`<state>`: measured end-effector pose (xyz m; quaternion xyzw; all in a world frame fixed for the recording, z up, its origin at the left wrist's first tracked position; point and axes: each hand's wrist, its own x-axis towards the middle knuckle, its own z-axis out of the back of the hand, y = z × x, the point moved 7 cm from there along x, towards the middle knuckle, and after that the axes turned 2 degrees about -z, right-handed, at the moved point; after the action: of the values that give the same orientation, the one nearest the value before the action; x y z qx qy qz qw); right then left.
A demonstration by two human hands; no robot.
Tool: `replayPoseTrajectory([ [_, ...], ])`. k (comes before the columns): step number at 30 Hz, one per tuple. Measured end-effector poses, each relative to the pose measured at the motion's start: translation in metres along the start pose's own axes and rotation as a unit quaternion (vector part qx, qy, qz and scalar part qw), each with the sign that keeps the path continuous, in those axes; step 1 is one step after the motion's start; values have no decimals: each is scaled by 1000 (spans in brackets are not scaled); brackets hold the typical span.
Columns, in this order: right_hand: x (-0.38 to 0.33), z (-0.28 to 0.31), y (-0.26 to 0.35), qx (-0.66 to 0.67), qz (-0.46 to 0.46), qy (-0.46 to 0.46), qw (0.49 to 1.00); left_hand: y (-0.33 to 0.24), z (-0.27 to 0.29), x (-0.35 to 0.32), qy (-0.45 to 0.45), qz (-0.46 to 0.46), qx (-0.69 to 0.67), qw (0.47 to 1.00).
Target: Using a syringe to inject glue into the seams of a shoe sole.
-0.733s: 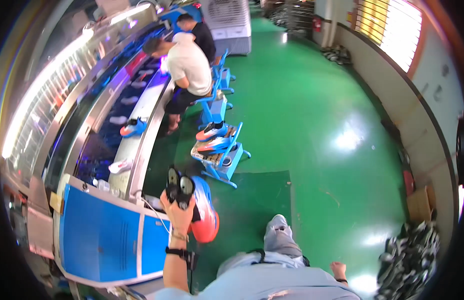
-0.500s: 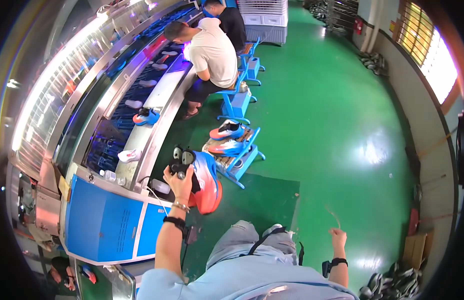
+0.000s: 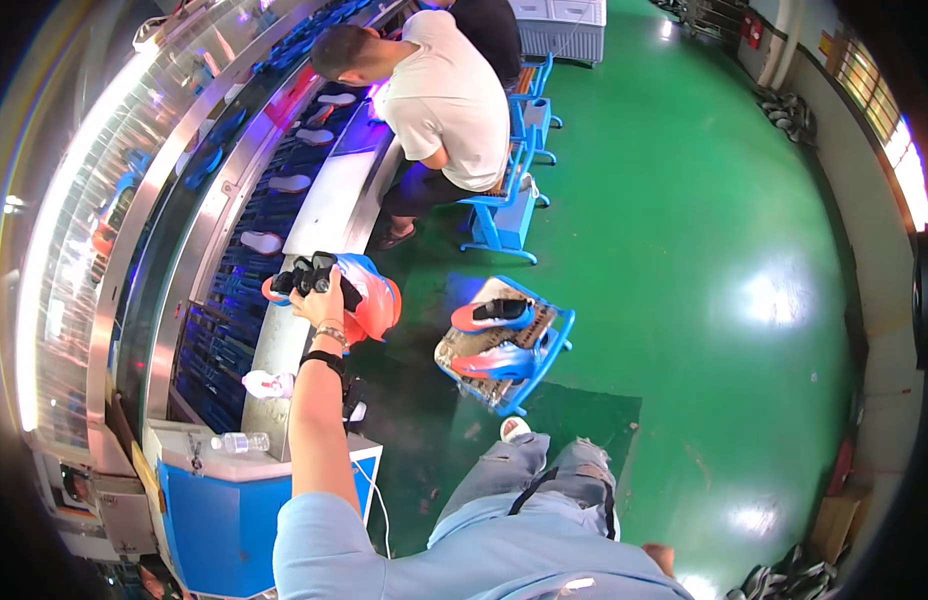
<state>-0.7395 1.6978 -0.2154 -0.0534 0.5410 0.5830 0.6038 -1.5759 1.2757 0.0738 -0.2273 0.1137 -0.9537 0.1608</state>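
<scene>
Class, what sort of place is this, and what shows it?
Probably a shoe factory: what look like pale soles lie on a slatted conveyor, a person sits beside it, and two blue-and-orange shoes rest on a chair.

Soles [image 3: 261, 242] lining a conveyor [image 3: 224, 290] and workers [image 3: 449, 110] seated beside it show a shoe-factory workshop.

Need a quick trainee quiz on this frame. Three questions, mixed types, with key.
1. Which of the camera wearer's hands holds blue-and-orange footwear?
(a) right (b) left (c) both
2. How many shoes rest on the nearest blue chair?
3. True or false: the co-worker in the white shirt is seated.

Key:
1. b, the left hand
2. Two
3. True
</scene>
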Motion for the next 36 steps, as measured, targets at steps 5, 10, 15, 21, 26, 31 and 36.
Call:
replayPoseTrajectory([
  [5,-3,-68,52,-200,24,17,979,9,-42,94,23,6,43,999],
  [10,54,-98,158,-163,-41,67,983,13,-80,154,12,85,18,996],
  [15,34,-147,375,-224,145,-105,958,21,-120,222,-50,105,-21,993],
  [21,-32,-258,406,-259,151,-101,949,75,-220,276,-96,176,18,980],
  [26,-99,-289,380,-291,84,-96,948,39,-236,277,-152,208,29,966],
  [31,-104,-291,386,-264,27,-108,958,23,-241,289,-124,260,14,957],
  [36,-95,-315,395,-254,74,-100,959,-6,-236,300,-67,133,32,988],
])
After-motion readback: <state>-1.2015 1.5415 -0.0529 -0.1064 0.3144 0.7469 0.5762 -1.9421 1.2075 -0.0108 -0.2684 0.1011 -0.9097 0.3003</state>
